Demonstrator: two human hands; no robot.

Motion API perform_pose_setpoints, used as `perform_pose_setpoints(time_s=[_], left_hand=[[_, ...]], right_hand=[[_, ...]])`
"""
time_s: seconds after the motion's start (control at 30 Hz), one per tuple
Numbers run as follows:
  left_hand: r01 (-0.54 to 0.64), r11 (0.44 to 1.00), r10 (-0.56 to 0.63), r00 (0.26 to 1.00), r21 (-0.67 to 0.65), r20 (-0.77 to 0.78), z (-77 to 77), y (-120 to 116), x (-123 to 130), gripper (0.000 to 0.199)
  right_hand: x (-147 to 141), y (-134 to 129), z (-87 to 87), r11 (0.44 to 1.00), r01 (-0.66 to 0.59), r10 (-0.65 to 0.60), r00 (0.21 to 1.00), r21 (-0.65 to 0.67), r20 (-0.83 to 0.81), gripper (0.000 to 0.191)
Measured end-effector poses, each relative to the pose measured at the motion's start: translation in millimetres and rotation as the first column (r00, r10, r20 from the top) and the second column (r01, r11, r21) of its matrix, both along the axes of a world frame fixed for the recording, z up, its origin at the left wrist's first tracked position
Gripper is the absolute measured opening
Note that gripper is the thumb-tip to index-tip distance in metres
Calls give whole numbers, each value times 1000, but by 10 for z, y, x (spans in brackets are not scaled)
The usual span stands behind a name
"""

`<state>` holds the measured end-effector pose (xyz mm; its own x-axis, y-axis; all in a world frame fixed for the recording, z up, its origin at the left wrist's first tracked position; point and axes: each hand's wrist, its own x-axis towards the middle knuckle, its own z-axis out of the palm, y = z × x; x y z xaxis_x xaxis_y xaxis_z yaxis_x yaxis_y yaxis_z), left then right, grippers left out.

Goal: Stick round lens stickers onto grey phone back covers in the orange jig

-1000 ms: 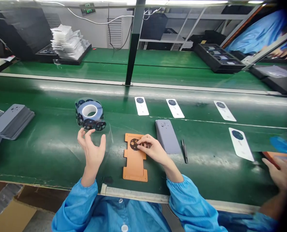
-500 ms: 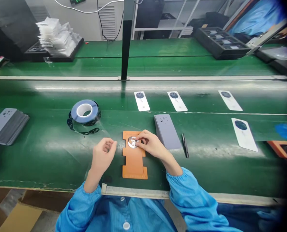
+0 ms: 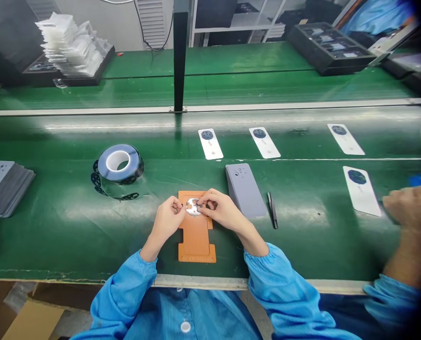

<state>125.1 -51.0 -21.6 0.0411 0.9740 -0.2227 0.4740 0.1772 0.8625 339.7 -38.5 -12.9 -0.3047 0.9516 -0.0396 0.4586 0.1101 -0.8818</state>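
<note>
right hand (image 3: 219, 208) pinches the right edge of a shiny round disc (image 3: 192, 207) between thumb and fingertips; the disc is over the upper part of an orange tray (image 3: 196, 241); left hand (image 3: 168, 217) is curled narrow just beside the disc's left side, though whether it grips anything i cannot tell; gray panels (image 3: 246, 193) are stacked near, to the right, tweezers (image 3: 272, 211) beside them; a tape roll (image 3: 134, 163) sits farther left.
</note>
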Motion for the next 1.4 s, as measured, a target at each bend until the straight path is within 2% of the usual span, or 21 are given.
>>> perform_pose_setpoints(time_s=[0.17,0.33,0.53,0.7,0.8,0.9,1.0,1.07,1.13,1.23,1.3,1.4], left_hand=[[-26,1000,25,999,-10,-41,3,-10,29,17],[-31,999,30,999,-20,-44,46,-23,33,14],[-20,1000,19,999,-17,-42,58,-19,18,10],[-10,1000,11,999,21,-49,28,-24,16,9],[-5,1000,6,999,21,-49,44,-34,13,9],[7,1000,-7,999,5,-48,62,-48,1,9],[17,1000,-17,999,0,-37,62,-60,-16,10],[20,1000,-20,999,3,-30,56,-68,-32,9],[29,1000,-29,999,-3,-28,50,-82,-52,8],[36,999,-36,999,-14,-12,43,-124,-91,6],[33,999,-32,999,-10,18,34,-166,-119,8],[18,1000,-19,997,14,77,14,-233,-154,15]], right_hand=[[43,-18,-37,999,47,-47,998,-12,35,11],[113,-75,-49,996,59,-60,998,-72,-20,16],[73,-79,-18,980,170,-170,985,-108,3,20],[32,-103,-60,988,139,-140,990,-75,-9,13],[58,-132,43,993,112,-111,993,-36,27,9],[238,-46,251,985,127,-144,977,117,154,12],[608,233,395,947,129,-229,913,293,337,30],[888,472,406,946,117,-254,850,303,462,54],[1119,679,375,970,124,-221,801,208,556,70],[1290,824,345,989,121,-149,806,88,573,66],[1305,808,375,985,127,-172,832,121,528,55],[1277,714,485,957,198,-274,854,211,442,47]])
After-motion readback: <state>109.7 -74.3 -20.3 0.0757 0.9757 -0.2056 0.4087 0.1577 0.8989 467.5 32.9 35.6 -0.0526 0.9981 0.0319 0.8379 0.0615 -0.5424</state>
